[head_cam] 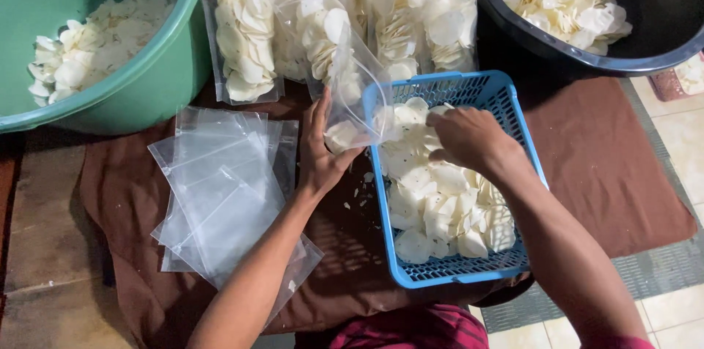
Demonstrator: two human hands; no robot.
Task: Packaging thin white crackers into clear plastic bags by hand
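My left hand [320, 151] holds a clear plastic bag [354, 92] upright by its lower part, with a few white chips at the bottom. The bag leans against the left rim of a blue plastic basket [455, 270] filled with pale round chips [440, 210]. My right hand [469, 138] is inside the basket near its top left, fingers closed around some chips beside the bag's mouth.
A stack of empty clear bags [220, 195] lies on the brown cloth [609, 166] at left. Filled chip bags [246, 34] lean along the back. A green tub [158, 70] of chips sits top left, a dark basin [660, 19] of chips top right.
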